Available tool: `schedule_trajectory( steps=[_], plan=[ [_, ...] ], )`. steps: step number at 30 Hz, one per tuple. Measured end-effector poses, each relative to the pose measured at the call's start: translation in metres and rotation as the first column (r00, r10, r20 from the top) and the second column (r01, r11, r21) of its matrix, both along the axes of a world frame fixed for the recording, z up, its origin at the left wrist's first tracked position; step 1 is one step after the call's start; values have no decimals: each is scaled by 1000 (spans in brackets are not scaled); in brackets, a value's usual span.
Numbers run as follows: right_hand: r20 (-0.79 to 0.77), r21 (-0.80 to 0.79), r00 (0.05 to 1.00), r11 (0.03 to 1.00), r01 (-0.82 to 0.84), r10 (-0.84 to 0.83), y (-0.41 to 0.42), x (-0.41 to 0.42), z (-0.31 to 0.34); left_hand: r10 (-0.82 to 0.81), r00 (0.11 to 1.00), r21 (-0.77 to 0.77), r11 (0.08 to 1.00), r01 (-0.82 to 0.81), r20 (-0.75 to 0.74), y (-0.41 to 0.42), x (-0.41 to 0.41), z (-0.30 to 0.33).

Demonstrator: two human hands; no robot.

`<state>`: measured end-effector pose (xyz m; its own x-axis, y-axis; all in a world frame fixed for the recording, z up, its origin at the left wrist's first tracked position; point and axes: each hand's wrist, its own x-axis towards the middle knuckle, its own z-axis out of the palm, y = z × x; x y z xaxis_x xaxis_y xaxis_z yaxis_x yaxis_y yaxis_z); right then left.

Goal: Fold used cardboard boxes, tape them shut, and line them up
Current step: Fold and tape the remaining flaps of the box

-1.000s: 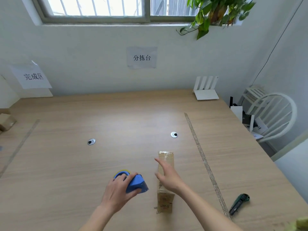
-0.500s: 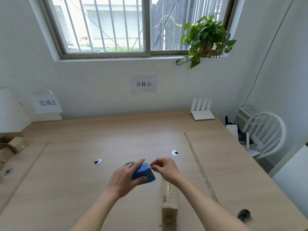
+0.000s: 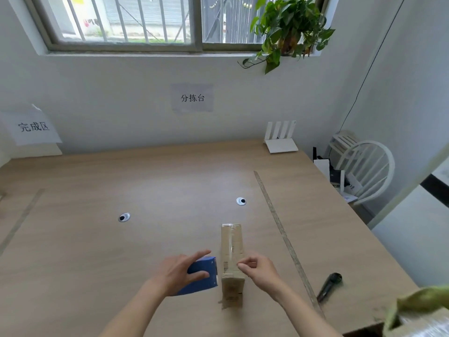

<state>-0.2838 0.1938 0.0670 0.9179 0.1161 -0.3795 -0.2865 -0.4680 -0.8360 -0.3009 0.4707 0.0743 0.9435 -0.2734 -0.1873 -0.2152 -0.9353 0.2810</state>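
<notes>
Cardboard box (image 3: 232,259) btwn hands: left hand (image 3: 178,271) gripping blue tape dispenser (image 3: 202,278), right hand (image 3: 261,269) pinching.

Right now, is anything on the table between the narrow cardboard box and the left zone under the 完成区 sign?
Nothing visible does. From the cardboard box leftward, the table shows only a flush grommet and a tape line. The left hand holds the tape dispenser beside it.

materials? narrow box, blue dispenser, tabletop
Narrow box: brown cardboard, matte, with a glossy clear tape strip shining along its top.
Blue dispenser: looks like smooth moulded plastic, uniform colour.
Tabletop: pale wood grain, flat sheen, probably laminate or veneer.
</notes>
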Motion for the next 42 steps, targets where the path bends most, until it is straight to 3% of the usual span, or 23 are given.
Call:
schedule_trajectory(
  steps=[5, 17, 25, 33, 37, 42],
  plan=[
    [-89, 101, 986, 984, 147, -138, -14, -8, -22, -19, 997, -15, 1000, 18, -78, -15, 4, -21],
    [-127, 86, 975, 977, 193, -181, -24, -19, -53, -78, 995, 115, 990, 85, -57, -17, 19, -36],
    [39, 23, 992, 992, 123, -124, -9, -22, -58, -111, 992, 179, 977, 119, -58, -10, 25, -41],
    [-85, 55, 971, 972, 227, -222, -18, -9, -69, -156, 986, 100, 982, 161, -56, -6, 17, -36],
    [-109, 55, 968, 971, 232, -226, -18, -5, -73, -108, 992, 12, 994, 109, -72, -5, 15, -35],
    [-93, 20, 969, 973, 231, -228, -16, -6, -79, -101, 993, 23, 995, 102, -55, -8, 15, -35]
  ],
)
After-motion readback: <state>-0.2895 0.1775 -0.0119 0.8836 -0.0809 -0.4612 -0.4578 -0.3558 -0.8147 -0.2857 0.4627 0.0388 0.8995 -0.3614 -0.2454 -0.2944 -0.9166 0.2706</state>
